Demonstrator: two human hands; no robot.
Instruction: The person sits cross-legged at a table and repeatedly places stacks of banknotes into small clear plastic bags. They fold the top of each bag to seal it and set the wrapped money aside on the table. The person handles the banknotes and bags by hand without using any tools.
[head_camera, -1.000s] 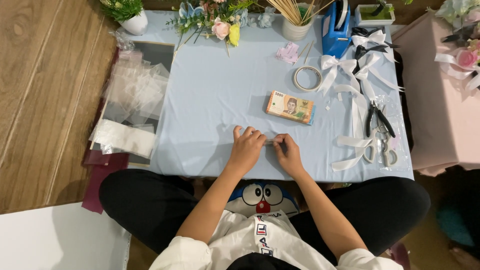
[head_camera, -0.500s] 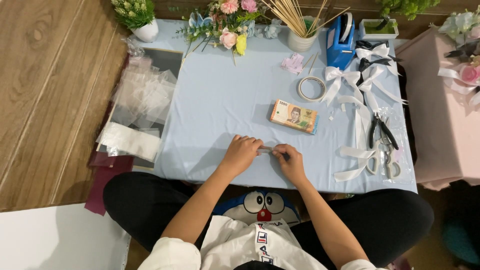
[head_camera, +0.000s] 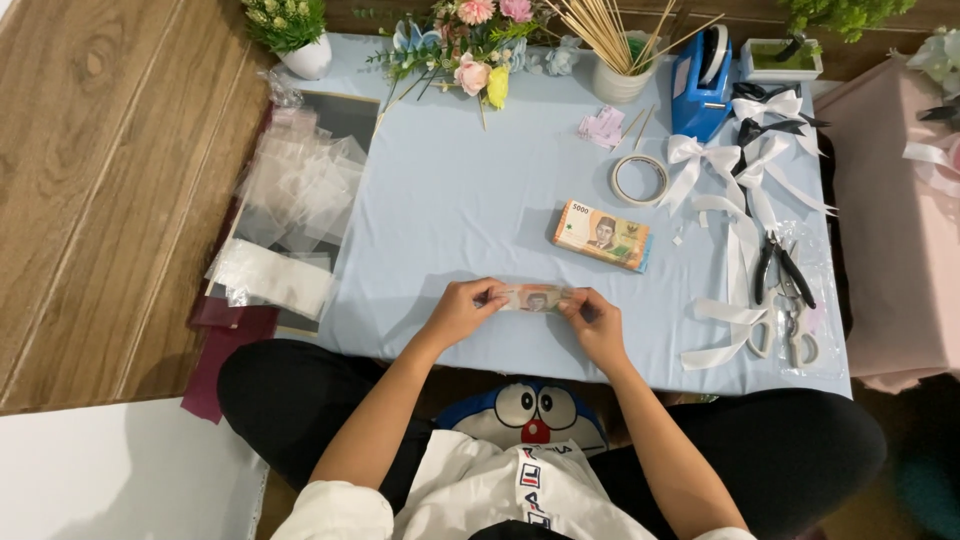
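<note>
Far to my left a heap of clear plastic sleeves (head_camera: 290, 215) lies half on the wooden floor, just beside the pale blue table (head_camera: 450, 220). My left hand (head_camera: 462, 312) pinches one end of a folded banknote (head_camera: 537, 298), fingers closed on it, and my right hand (head_camera: 592, 322) pinches the other end the same way. The note hangs between them, low over the near edge of the table. Behind it lies a stack of banknotes (head_camera: 603, 235), apart from my hands. Further back sit flowers (head_camera: 470, 45), a cup of wooden sticks (head_camera: 620, 60), a tape ring (head_camera: 640, 179) and a blue tape dispenser (head_camera: 700, 85). On the right lie white ribbon bows (head_camera: 735, 175), pliers (head_camera: 780, 265) and scissors (head_camera: 795, 335).
</note>
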